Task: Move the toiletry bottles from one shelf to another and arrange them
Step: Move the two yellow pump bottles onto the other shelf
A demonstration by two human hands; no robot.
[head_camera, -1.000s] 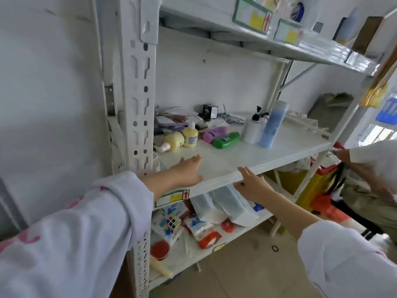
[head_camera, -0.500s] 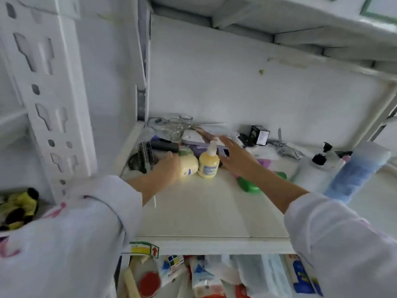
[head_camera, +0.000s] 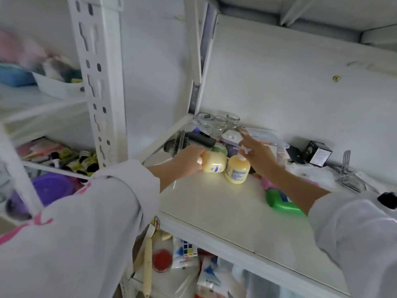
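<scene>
Since both yellow pump bottles look full, smooth rigid plastic, they probably handle heavy-ish and a bit slippery, best taken round the body, not the pump; the lying yellow bottle [head_camera: 213, 162] has the left hand [head_camera: 187, 160] closed on its cap end, and the right hand [head_camera: 258, 154] hangs spread-fingered, holding nothing, at the pump of the upright yellow bottle [head_camera: 237, 171]. Both sit mid-left on the white shelf [head_camera: 214, 203]. Count: two yellow bottles, one green bottle [head_camera: 279, 201] lying, one pink bottle [head_camera: 267, 183] part hidden, three glass jars [head_camera: 220, 123] at back.

Both arms wear loose white long sleeves, pushed up to bare the forearms; the left sleeve [head_camera: 75, 222] carries pink markings, the right sleeve [head_camera: 354, 237] looks plain.
</scene>
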